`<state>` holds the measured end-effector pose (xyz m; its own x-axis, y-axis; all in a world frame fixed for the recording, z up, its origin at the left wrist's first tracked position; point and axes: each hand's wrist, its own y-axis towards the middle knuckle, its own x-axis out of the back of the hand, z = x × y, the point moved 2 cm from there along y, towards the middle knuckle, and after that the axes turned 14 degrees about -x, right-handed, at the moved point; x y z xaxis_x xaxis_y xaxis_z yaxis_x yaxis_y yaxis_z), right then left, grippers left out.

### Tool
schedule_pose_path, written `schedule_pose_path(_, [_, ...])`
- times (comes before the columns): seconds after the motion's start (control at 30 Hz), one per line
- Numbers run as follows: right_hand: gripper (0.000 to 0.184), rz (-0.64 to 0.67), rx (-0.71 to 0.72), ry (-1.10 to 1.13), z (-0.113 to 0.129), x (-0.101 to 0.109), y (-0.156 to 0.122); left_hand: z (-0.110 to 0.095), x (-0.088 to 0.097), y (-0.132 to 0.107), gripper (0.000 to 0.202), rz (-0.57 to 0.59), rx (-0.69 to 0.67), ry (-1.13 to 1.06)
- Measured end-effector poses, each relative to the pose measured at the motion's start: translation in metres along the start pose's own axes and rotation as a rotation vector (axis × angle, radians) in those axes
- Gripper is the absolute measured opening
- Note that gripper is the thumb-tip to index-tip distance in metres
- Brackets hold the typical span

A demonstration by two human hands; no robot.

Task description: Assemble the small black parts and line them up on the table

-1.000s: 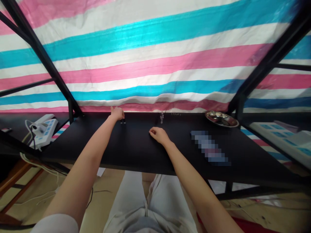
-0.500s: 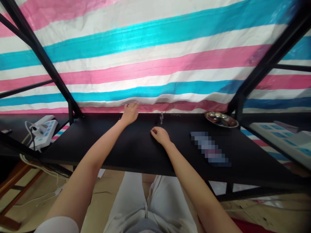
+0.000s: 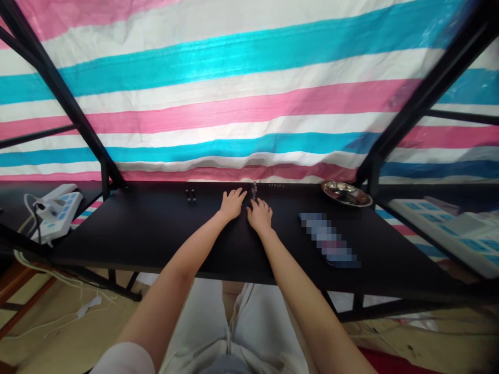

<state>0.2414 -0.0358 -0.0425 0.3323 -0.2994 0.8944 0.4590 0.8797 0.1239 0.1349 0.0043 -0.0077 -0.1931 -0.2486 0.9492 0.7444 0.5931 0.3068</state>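
Both my hands lie on the black table, close together near its far middle. My left hand is open, fingers stretched toward a small clear upright object at the back edge. My right hand is also open, fingers spread, just below and right of that object. Neither hand holds anything. Two tiny dark pieces stand to the left, apart from my left hand.
A metal dish sits at the back right. A blurred flat item lies right of my right hand. A row of tiny pieces lines the back edge. A white power strip lies left. Black frame posts flank the table.
My left hand left the two dark pieces at the back left and swept right to beside my right hand. My right hand opened and moved slightly forward toward the clear object.
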Motion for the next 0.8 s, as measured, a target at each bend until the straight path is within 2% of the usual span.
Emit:
schedule_pose_path(0.1, [0.048,0.055,-0.008,-0.058,0.001,-0.002,0.002,0.006,0.003,0.0,0.028,-0.036,-0.02,0.006])
schedule_pose_path(0.23, [0.055,0.133,-0.036,-0.126,0.004,-0.003,0.003,0.014,0.003,-0.012,0.017,-0.1,0.015,-0.044])
schedule_pose_path(0.33, [0.059,0.169,-0.058,-0.151,0.007,-0.004,0.004,0.018,0.006,-0.029,0.013,-0.223,0.093,-0.134])
schedule_pose_path(0.57, [0.06,0.179,-0.074,-0.152,0.009,-0.004,0.007,0.021,0.02,-0.07,0.006,-0.591,0.299,-0.385])
schedule_pose_path(0.67, [0.059,0.18,-0.06,-0.142,0.008,-0.004,0.004,0.021,0.019,-0.078,0.006,-0.669,0.32,-0.439])
schedule_pose_path(0.8, [0.054,0.141,0.006,-0.07,0.008,-0.004,-0.006,0.026,0.017,-0.082,0.006,-0.716,0.352,-0.484])
